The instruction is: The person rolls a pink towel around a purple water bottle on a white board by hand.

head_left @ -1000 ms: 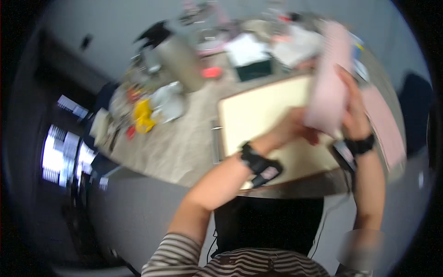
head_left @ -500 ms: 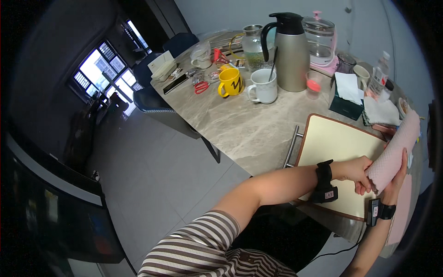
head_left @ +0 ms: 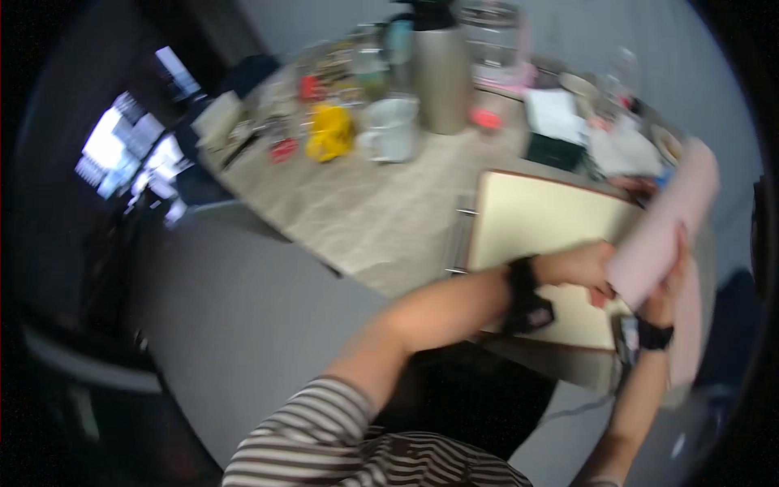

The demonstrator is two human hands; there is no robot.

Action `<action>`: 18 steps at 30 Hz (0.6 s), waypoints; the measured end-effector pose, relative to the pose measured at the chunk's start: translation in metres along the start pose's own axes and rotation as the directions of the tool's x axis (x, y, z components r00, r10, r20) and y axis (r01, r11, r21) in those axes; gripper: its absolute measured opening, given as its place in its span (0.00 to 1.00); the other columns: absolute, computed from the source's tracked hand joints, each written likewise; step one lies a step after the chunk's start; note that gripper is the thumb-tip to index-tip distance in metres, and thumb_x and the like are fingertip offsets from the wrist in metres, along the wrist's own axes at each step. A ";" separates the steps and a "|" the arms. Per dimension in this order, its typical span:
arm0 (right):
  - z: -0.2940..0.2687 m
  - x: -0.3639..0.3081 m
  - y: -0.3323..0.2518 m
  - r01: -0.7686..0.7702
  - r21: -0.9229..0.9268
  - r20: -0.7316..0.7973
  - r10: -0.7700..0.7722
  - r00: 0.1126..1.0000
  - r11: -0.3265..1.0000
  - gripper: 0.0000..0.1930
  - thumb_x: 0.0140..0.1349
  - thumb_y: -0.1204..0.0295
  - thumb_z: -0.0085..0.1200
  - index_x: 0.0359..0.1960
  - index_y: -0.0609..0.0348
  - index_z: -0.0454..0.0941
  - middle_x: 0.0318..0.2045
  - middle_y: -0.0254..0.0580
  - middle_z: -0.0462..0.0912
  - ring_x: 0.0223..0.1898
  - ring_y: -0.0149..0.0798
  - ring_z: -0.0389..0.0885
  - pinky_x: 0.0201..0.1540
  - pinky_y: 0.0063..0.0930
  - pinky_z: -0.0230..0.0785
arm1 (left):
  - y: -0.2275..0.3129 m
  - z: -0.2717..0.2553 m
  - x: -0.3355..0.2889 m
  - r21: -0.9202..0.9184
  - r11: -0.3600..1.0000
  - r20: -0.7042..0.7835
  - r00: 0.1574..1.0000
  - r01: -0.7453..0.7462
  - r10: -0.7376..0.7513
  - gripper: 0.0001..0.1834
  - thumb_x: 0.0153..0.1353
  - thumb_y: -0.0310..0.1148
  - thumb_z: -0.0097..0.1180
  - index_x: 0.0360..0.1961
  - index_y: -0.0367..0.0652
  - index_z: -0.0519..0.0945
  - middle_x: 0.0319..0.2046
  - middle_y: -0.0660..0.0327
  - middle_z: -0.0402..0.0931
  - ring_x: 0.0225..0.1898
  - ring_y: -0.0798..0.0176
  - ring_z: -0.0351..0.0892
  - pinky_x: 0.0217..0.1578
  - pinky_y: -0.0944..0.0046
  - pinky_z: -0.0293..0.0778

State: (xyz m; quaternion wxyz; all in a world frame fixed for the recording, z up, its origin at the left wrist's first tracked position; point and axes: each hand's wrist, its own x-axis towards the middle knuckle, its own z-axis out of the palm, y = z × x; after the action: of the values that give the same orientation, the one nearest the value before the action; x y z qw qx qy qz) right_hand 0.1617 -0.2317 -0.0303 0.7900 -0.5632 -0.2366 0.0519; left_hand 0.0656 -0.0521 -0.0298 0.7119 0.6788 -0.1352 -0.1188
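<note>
A pink roll of dimpled sheet material [head_left: 669,219] is held tilted above the right part of the table, its far end pointing up and to the right. My left hand [head_left: 583,268] has its fingers closed at the near end of the roll. Around the roll's right side and underside my right hand [head_left: 669,284] is wrapped, its thumb pointing up along it. Beneath both hands lies a cream board [head_left: 531,219] with a brown rim and a metal bar handle [head_left: 461,239] on its left edge. Motion blurs the view.
A flat pink sheet [head_left: 687,333] lies at the table's right edge. Behind the board stand a dark green tissue box [head_left: 554,152], a steel thermos jug [head_left: 443,81], a white mug [head_left: 393,130] and a yellow mug [head_left: 330,132]. A black strap with a small device sits on each wrist.
The whole scene has shifted left and slightly up as my head turned, with more blur. Both hands keep their hold on the pink roll, still above the board.
</note>
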 end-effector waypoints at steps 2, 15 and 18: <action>0.067 -0.003 -0.029 -0.252 0.227 -0.111 0.281 0.953 0.941 0.28 0.59 0.55 0.51 0.57 0.56 0.65 0.50 0.43 0.71 0.51 0.39 0.71 0.55 0.36 0.64 | 0.001 -0.015 -0.020 0.062 0.997 0.011 0.999 -0.044 0.043 0.09 0.48 0.23 0.60 0.33 0.37 0.79 0.22 0.61 0.79 0.22 0.71 0.79 0.24 0.72 0.75; 0.063 -0.003 -0.045 0.365 -0.187 -0.041 -0.379 0.925 0.912 0.25 0.56 0.66 0.57 0.52 0.66 0.66 0.42 0.43 0.76 0.42 0.33 0.75 0.46 0.27 0.69 | -0.014 -0.023 0.000 -0.005 0.951 -0.449 0.851 -0.308 0.273 0.10 0.58 0.22 0.49 0.42 0.36 0.73 0.37 0.59 0.76 0.37 0.68 0.76 0.39 0.70 0.73; 0.063 -0.001 -0.052 -0.098 0.214 0.110 0.076 0.991 0.972 0.25 0.58 0.62 0.55 0.51 0.66 0.66 0.40 0.43 0.78 0.38 0.33 0.78 0.42 0.26 0.72 | 0.008 -0.014 -0.007 -0.155 0.941 -0.496 0.847 -0.300 0.189 0.08 0.61 0.27 0.48 0.41 0.37 0.74 0.35 0.59 0.76 0.36 0.68 0.76 0.38 0.70 0.73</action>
State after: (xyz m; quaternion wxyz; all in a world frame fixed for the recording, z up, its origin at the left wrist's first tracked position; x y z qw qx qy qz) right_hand 0.1237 -0.1959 0.0326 0.8312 -0.4792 -0.2441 0.1408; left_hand 0.0641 -0.0359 -0.0229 0.8050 0.5785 -0.0282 0.1287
